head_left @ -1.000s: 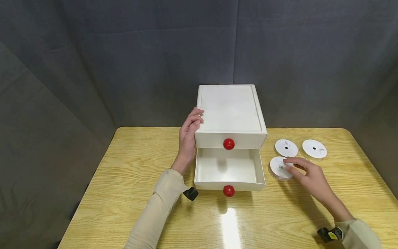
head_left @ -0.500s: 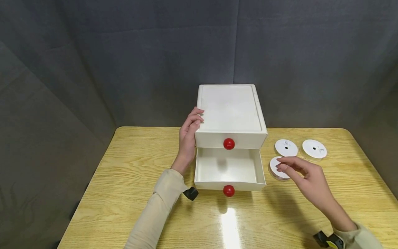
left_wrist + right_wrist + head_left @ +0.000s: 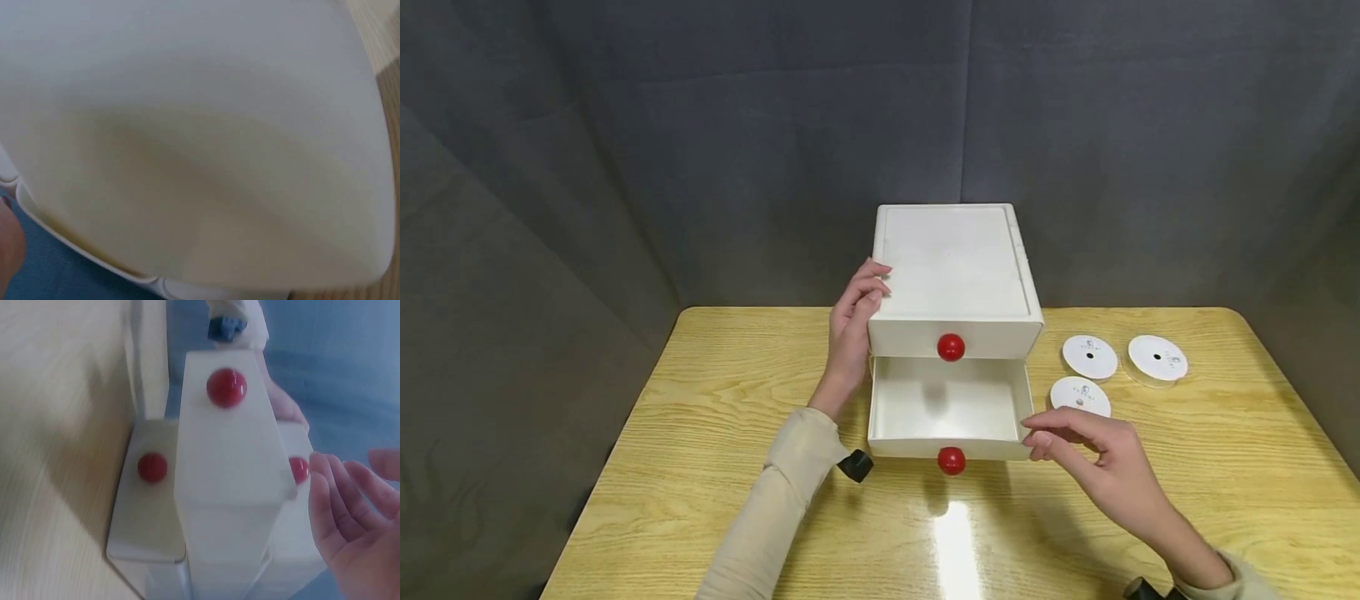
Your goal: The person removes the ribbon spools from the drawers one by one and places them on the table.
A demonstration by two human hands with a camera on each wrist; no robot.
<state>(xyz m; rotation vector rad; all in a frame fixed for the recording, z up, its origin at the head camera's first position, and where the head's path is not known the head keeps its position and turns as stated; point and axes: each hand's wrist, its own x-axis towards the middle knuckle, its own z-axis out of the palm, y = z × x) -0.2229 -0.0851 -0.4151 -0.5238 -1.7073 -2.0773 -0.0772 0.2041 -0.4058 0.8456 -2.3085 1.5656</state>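
A white drawer unit [image 3: 957,262] with red knobs stands on the table, its middle drawer [image 3: 946,400] pulled out and bare inside. My left hand [image 3: 850,333] rests on the unit's upper left edge, fingertips on the top. In the left wrist view, the pale panel of the unit [image 3: 206,169] fills most of the picture. My right hand [image 3: 1108,471] hovers by the front right corner of the pulled-out drawer, fingers loosely bent and holding nothing. The right wrist view shows these fingers apart from the drawer. Behind this hand lies a white spool [image 3: 1080,393], partly covered.
Two more white spools, one on the left [image 3: 1089,357] and one on the right [image 3: 1157,360], lie at the table's right rear. A dark grey curtain [image 3: 775,167] hangs behind the wooden table [image 3: 737,375].
My right hand has moved from over the nearest spool leftward and toward me, to the drawer's front right corner. The spools and drawer unit stay put, and my left hand keeps its place.
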